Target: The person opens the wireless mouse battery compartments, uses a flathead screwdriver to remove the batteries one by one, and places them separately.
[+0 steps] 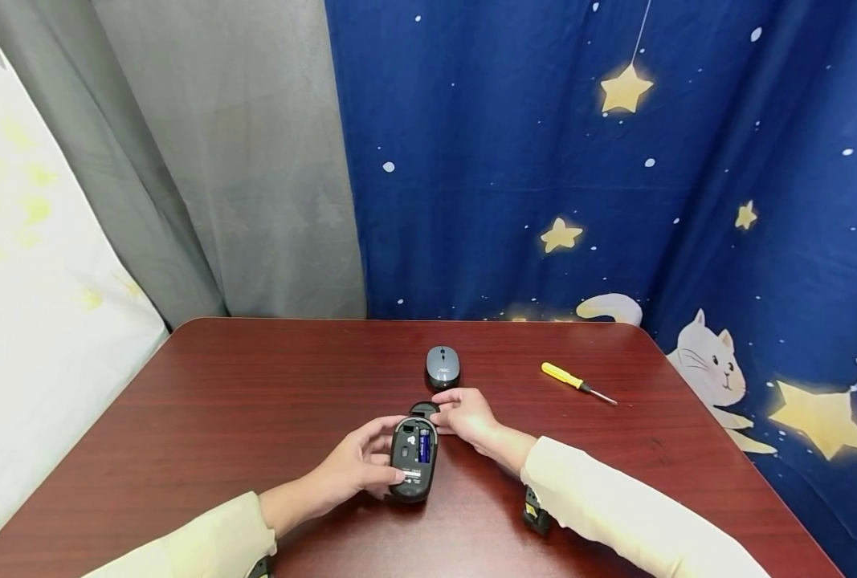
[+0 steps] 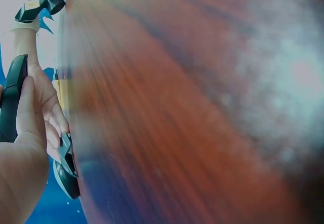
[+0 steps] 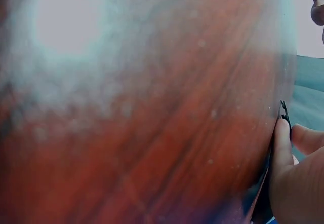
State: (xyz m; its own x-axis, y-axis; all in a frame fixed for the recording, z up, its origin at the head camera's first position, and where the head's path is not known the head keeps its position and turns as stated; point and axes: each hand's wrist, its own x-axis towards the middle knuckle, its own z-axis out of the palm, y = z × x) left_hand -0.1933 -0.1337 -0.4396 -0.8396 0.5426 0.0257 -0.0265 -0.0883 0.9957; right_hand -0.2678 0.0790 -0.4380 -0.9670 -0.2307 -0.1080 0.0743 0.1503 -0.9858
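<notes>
My left hand (image 1: 359, 464) grips a black computer mouse (image 1: 403, 456), its underside turned up and the battery compartment uncovered. Inside that compartment lies a blue battery (image 1: 424, 446). Just beyond the mouse's far end, my right hand (image 1: 467, 417) pinches a dark curved mouse cover (image 1: 424, 409) between thumb and fingers. The left wrist view has the held mouse (image 2: 12, 100) edge-on, with the cover (image 2: 67, 154) lower down at the right fingertips. In the right wrist view, only a thin edge of the cover (image 3: 286, 113) shows beside the thumb.
A second mouse (image 1: 442, 365), grey on top, stands upright on the red-brown table (image 1: 291, 361) just beyond my right hand. Farther right lies a screwdriver (image 1: 564, 376) with a yellow handle. Curtains (image 1: 500, 160) hang behind the table's far edge.
</notes>
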